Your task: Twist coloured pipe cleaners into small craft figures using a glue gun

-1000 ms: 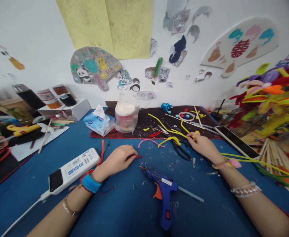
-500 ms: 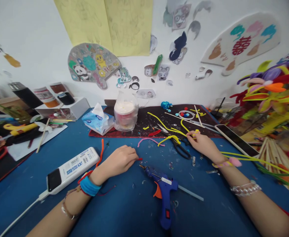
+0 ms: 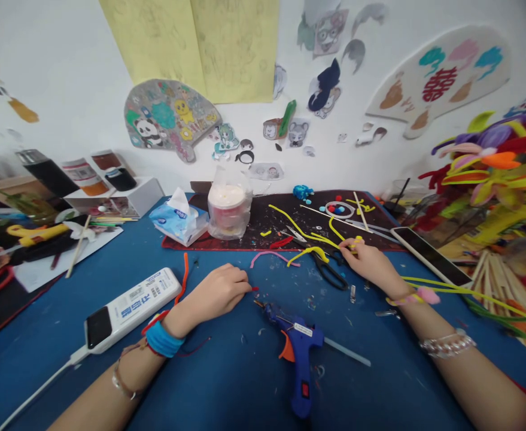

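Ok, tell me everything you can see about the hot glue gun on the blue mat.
The hot glue gun is a blue plastic, pistol-shaped tool lying on its side on the blue mat, handle toward the camera. It has an orange trigger, a red switch on the handle, a white label and a dark metal nozzle. A pale glue stick protrudes from its back. Only the mat appears to touch it.

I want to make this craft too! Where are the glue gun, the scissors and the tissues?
Glue gun (image 3: pixel 301 383): head view, on its blue handle.
Scissors (image 3: pixel 330 275): head view, on the black finger loops.
Tissue pack (image 3: pixel 177 226): head view, on the blue-and-white wrapper.
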Available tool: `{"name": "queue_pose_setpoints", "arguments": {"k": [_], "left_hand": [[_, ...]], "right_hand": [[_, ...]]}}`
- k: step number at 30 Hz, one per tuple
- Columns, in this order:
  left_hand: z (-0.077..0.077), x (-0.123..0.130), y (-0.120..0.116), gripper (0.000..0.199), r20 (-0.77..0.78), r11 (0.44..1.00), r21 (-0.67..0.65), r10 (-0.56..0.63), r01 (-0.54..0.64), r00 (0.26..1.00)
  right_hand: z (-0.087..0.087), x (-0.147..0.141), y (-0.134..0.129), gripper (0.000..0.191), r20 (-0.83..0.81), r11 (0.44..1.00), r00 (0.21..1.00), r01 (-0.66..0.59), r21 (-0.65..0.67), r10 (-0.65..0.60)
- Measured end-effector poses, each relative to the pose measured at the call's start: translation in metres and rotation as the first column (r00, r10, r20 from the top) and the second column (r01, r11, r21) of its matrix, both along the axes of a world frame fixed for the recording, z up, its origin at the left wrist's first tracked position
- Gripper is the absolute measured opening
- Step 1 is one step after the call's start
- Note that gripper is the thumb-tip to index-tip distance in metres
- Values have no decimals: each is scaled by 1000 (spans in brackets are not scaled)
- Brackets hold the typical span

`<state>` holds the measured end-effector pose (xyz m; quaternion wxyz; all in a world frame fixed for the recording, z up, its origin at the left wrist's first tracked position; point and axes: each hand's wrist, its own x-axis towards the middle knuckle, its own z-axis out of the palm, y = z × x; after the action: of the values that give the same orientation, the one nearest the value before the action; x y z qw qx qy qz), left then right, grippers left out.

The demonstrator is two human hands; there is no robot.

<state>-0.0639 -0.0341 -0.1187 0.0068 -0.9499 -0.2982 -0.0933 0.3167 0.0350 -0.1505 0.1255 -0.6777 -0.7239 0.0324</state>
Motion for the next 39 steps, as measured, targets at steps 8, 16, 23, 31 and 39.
{"name": "queue_pose_setpoints", "arguments": {"k": [8, 16, 23, 31, 39], "left_hand": [[2, 1, 0, 27, 0, 1000, -23, -18, 18, 1000], [3, -1, 1, 22, 144, 990, -140, 38, -17, 989], [8, 2, -1, 21, 247, 989, -144, 55, -20, 967], [5, 8, -6, 27, 226, 984, -173, 8, 32, 974], [4, 7, -4, 31, 225, 976, -219, 35, 15, 974]], "right_hand": [[-5, 3, 3, 30, -5, 1000, 1000, -13, 21, 13], [-4, 2, 2, 29, 8, 999, 1000, -6, 33, 6], [-2, 2, 2, 30, -15, 1000, 1000, -24, -8, 24], [-2, 3, 2, 28, -16, 1000, 1000, -13, 4, 13], [1, 1, 0, 29, -28, 1000, 999, -26, 5, 26]]}}
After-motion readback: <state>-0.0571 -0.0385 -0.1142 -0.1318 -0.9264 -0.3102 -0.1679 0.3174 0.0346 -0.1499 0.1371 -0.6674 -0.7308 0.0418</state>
